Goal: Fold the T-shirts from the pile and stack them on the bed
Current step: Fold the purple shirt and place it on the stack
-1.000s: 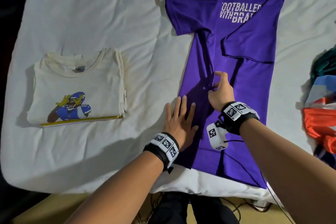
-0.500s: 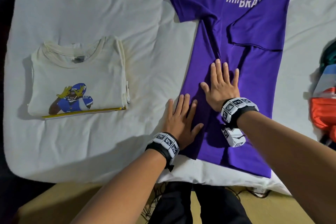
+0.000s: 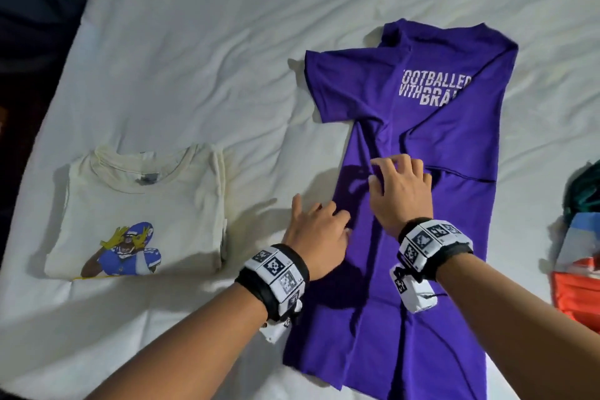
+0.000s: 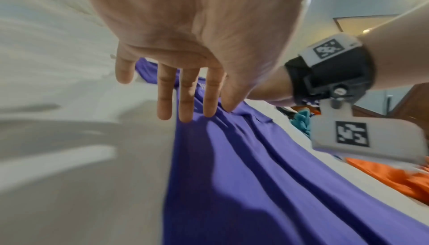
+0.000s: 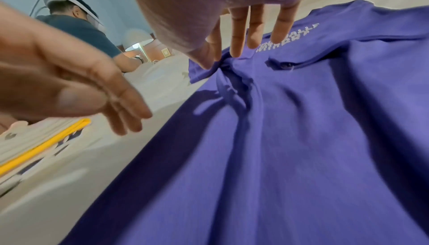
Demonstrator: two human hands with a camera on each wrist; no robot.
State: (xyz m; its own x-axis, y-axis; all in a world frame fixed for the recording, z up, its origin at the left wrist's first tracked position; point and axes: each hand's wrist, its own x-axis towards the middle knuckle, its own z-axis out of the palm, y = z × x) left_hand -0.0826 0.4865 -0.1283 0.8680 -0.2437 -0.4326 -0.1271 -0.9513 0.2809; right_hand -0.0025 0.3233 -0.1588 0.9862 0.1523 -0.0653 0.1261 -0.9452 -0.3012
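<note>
A purple T-shirt (image 3: 461, 204) with white lettering lies flat on the white bed (image 3: 194, 58), its right side and sleeve folded inward. My right hand (image 3: 378, 172) sits on the shirt's middle below the left sleeve. Its thumb and forefinger pinch a small crease of purple cloth (image 5: 223, 65), and the other fingers point down. My left hand (image 3: 324, 208) hovers with relaxed fingers over the shirt's left edge (image 4: 185, 138) and holds nothing. A folded cream T-shirt (image 3: 139, 204) with a football-player print lies to the left.
A pile of orange, teal and blue clothes (image 3: 578, 253) lies at the bed's right edge. The bed's near edge is just under my forearms. In the right wrist view another person (image 5: 76, 25) and a lamp (image 5: 139, 41) are beyond the far side.
My right hand went from lying flat on the purple shirt to pinching a crease. My left hand lifted off the cloth, and its fingers loosened.
</note>
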